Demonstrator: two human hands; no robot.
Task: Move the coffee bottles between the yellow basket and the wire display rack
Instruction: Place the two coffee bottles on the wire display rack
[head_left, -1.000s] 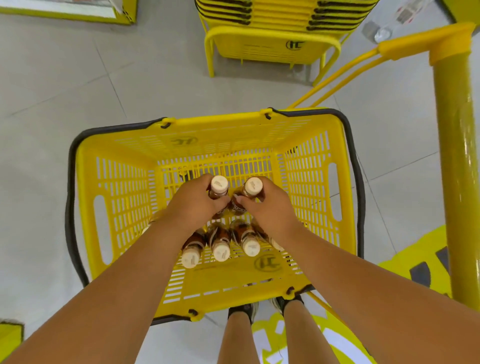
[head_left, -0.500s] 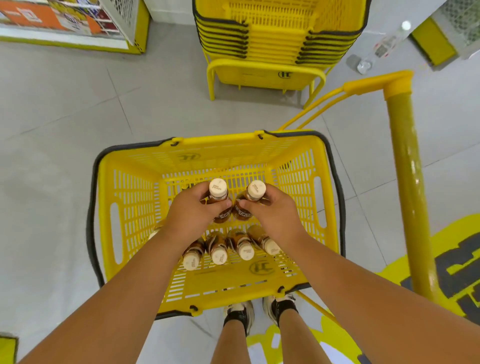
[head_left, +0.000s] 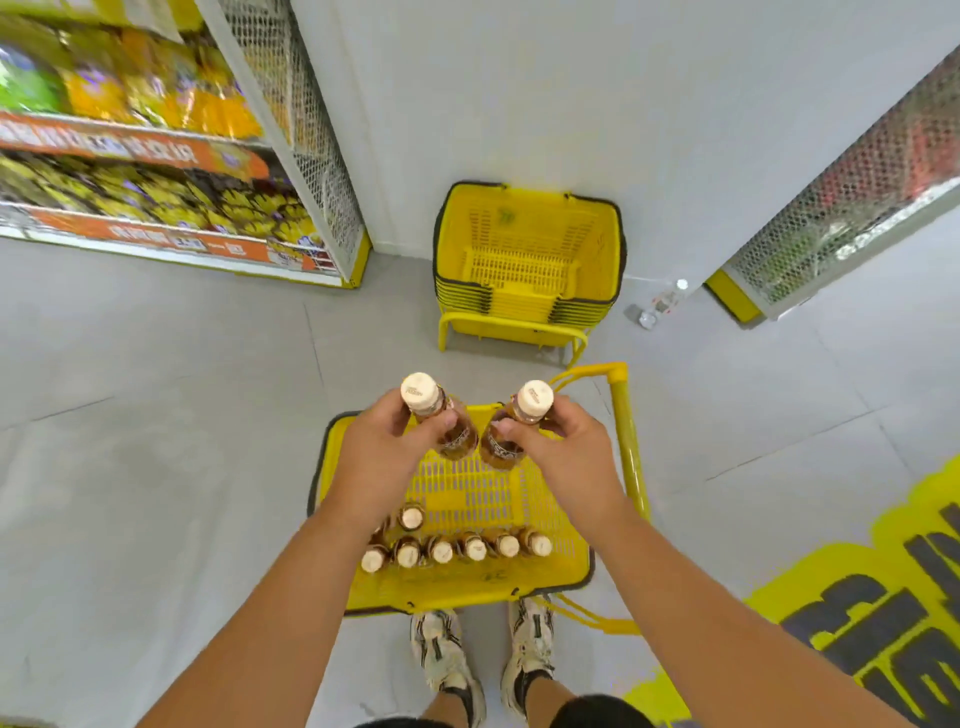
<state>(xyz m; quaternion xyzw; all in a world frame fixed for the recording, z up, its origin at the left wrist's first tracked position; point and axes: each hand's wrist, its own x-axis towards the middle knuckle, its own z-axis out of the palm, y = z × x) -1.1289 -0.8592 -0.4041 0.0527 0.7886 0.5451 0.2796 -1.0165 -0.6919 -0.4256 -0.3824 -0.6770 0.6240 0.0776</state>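
Observation:
The yellow basket (head_left: 576, 566) stands on the floor in front of my feet, and several brown coffee bottles with cream caps (head_left: 457, 546) stand along its near wall. High above the basket, my left hand (head_left: 384, 457) grips one coffee bottle (head_left: 441, 415). My right hand (head_left: 561, 452) grips a second coffee bottle (head_left: 519, 421) beside it. Both held bottles are upright, tilted slightly outward at the caps, with their bottoms close together. A wire display rack (head_left: 296, 104) with a mesh side stands at the far left.
A stack of empty yellow baskets (head_left: 527, 260) on a yellow stand sits against the white wall ahead. A yellow post (head_left: 628, 447) rises right of the basket. Another mesh rack (head_left: 852, 192) stands at the right, with clear bottles (head_left: 660, 306) on the floor beside it.
Both hands have lifted their bottles up out of the basket. My view has risen and tilted forward, bringing the racks and wall into sight.

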